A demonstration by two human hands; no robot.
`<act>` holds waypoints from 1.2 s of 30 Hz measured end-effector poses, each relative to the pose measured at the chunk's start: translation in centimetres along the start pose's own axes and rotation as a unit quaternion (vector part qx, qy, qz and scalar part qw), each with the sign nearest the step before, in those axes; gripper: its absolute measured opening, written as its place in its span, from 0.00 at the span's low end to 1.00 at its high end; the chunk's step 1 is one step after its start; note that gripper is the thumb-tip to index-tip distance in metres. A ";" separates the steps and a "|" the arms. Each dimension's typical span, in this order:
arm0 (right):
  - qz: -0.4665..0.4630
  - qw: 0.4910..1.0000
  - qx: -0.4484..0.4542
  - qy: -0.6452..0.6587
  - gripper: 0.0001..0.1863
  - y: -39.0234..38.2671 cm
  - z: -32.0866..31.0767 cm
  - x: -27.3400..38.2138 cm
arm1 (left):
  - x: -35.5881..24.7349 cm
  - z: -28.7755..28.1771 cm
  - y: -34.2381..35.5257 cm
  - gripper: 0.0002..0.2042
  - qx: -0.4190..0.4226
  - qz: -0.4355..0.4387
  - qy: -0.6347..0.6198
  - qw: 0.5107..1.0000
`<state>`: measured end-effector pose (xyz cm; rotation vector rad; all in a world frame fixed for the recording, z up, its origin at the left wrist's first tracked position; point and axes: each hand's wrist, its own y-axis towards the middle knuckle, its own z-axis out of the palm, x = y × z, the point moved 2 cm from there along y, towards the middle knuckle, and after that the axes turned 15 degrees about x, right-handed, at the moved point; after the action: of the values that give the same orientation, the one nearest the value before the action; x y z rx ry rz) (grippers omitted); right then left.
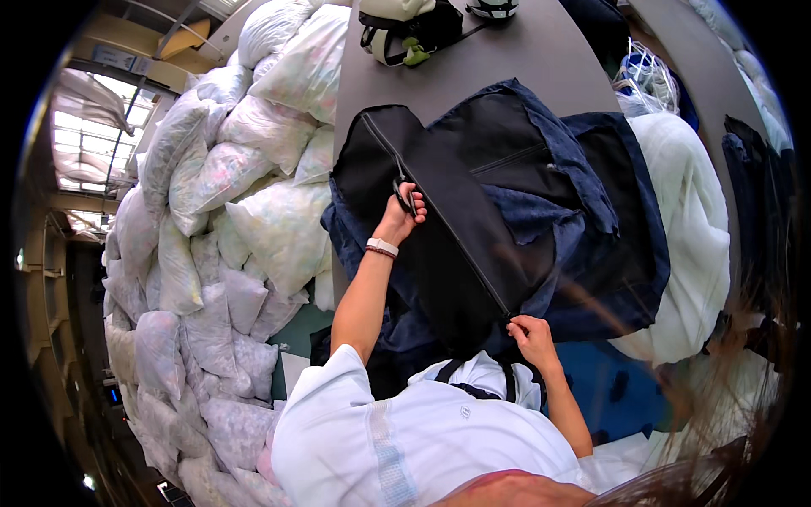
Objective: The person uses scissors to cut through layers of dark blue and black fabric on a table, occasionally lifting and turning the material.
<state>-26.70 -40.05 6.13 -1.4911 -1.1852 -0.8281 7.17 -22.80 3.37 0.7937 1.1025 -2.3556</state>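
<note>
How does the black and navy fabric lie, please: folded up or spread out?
Mostly spread out: the black and navy fabric lies broadly across the grey table, its long dark zip showing, though navy parts look rumpled.

Two bare hands: one left hand [403, 213], one right hand [533, 338]. One pair of scissors [400, 182]. Two zips in sight: one long zip [465, 255], one short zip [508, 159]. Two wristbands: one white band [383, 246], one reddish band [381, 253]. At least one grey bench [494, 63]. One white cloth heap [686, 224]. Well over twenty stuffed pale sacks [274, 221], too piled up for an exact count; the black-and-navy fabric pieces [498, 127] overlap, so their number cannot be told
</note>
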 end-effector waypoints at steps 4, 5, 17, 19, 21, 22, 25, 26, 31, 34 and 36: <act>0.021 1.000 0.013 -0.011 0.07 -0.1 1.1 0.6 | -3.6 -2.4 1.6 0.17 0.003 0.001 -0.051 0.999; 0.022 1.000 0.005 -0.011 0.07 0.0 1.4 0.8 | -4.9 -2.7 2.2 0.17 0.044 -0.004 -0.054 0.998; 0.035 0.999 -0.008 -0.036 0.07 0.4 1.0 2.5 | -5.2 -1.6 -0.1 0.15 0.046 -0.004 -0.137 0.990; 0.043 0.999 -0.002 -0.025 0.07 0.2 0.8 2.4 | -6.0 -2.0 -0.2 0.16 0.067 0.002 -0.137 0.988; 0.050 0.998 -0.003 -0.023 0.07 0.3 0.7 2.3 | -7.0 -2.9 0.3 0.16 0.031 -0.007 -0.154 0.988; 0.044 0.999 -0.001 -0.023 0.07 0.4 0.7 2.3 | -7.5 -3.2 0.7 0.16 0.035 -0.016 -0.139 0.990; 0.041 0.998 0.014 -0.033 0.08 0.6 0.5 2.3 | -8.4 -4.4 2.1 0.17 0.025 -0.010 -0.126 0.992; 0.041 0.998 0.031 -0.029 0.08 0.5 0.5 2.3 | -8.7 -4.9 2.6 0.16 0.014 -0.004 -0.150 0.989; 0.057 0.998 0.024 -0.034 0.07 -1.2 0.3 2.1 | -13.2 -7.9 4.9 0.15 0.038 0.011 -0.154 0.987; 0.090 0.993 0.064 -0.042 0.08 -1.9 0.2 1.5 | -19.2 -9.7 5.7 0.15 0.000 0.017 -0.109 0.994; 0.179 0.973 0.129 0.061 0.08 -1.7 -0.1 0.3 | -21.2 -9.9 6.4 0.15 0.012 -0.016 -0.093 0.995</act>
<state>-28.26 -40.04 6.93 -1.3628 -0.8609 -0.4924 29.93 -16.09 8.50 0.5546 1.0171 -2.4174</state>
